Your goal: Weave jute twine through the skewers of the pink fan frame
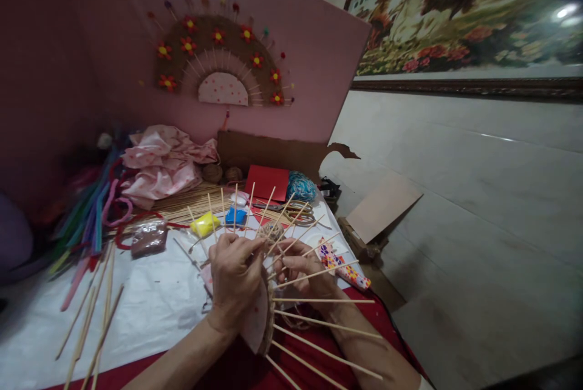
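Note:
My left hand (pixel 234 277) is closed round a half-round fan piece (pixel 260 323) with many thin wooden skewers (pixel 319 323) fanning out from its rim. It grips the piece from the left, holding it upright on edge. My right hand (pixel 303 268) is closed behind the skewers, fingers pinched near brown twine (pixel 272 232) woven between the sticks at the top. What the right fingers pinch is hidden by the sticks.
A finished fan with red flowers (pixel 218 62) hangs on the pink board. On the white sheet (pixel 150 299) lie loose skewers (pixel 91 323), pipe cleaners (pixel 86 220), pink cloth (pixel 159 165), yellow (pixel 204 224) and blue (pixel 235 215) packets, scissors (pixel 291 211), a red card (pixel 268 182).

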A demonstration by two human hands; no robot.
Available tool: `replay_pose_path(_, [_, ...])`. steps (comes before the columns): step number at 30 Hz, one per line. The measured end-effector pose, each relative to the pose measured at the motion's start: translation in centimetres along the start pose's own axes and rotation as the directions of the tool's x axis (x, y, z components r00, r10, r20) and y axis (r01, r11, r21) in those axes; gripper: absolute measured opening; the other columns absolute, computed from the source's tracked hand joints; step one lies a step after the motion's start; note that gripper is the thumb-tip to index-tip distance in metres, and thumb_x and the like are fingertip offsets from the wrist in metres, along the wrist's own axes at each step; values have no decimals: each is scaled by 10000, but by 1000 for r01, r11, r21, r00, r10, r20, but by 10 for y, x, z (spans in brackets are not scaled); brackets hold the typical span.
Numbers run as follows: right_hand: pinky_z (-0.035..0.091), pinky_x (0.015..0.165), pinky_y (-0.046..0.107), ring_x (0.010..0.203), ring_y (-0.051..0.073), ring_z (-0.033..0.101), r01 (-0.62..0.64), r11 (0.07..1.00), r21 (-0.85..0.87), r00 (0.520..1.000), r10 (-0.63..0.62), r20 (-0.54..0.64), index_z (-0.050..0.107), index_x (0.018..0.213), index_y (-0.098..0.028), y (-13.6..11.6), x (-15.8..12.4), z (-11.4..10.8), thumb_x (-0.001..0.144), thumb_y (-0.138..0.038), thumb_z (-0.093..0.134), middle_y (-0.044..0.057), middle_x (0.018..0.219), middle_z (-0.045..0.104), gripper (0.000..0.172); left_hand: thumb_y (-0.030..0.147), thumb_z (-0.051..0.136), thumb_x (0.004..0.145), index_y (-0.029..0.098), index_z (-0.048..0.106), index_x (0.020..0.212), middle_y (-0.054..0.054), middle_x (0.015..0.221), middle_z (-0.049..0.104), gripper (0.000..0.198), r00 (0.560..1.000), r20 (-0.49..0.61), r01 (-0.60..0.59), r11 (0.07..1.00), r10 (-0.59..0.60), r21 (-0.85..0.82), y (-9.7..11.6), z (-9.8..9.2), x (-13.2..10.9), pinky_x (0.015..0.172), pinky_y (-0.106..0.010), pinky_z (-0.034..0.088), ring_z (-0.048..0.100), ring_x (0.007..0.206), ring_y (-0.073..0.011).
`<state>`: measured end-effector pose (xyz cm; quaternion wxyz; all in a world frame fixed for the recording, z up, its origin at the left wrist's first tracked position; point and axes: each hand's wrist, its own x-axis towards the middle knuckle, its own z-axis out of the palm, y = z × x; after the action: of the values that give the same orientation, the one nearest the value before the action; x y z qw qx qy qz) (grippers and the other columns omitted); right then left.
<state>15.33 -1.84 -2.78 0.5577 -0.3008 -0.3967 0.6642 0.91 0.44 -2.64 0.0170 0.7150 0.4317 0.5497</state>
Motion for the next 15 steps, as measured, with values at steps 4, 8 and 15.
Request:
replay_pose_path(4, [429, 506, 187, 493, 79, 555, -10, 1000, -1, 1000, 10, 1, 637, 841, -160, -1, 1, 0, 635, -166, 675, -7, 633, 641, 210, 124, 582, 771, 211, 678, 771, -16, 634, 634, 129, 1000, -4, -12, 996, 12, -90, -3, 1, -2, 656, -348, 354, 493, 721, -205])
replay_pose_path(8, [428, 514, 193, 497, 81, 555, -38, 999, 5, 999, 38, -7, 634, 856, -160, 0, 0, -1, 639, -162, 670, -8, 624, 641, 220, 121, 589, 763, 206, 679, 786, -20, 653, 630, 126, 1000, -2, 16, 993, -16, -116, -5, 1, -3, 655, -346, 366, 505, 719, -200])
replay_pose_path(15, [429, 523, 185, 506, 78, 553, -35, 999, -9, 999, 35, -7, 628, 857, -157, 0, -1, 0, 627, -145, 665, -10, 622, 640, 234, 193, 592, 765, 204, 664, 753, -15, 658, 620, 75, 995, 14, 97, 988, -96, -123, -2, 1, -1, 659, -341, 385, 519, 695, -191])
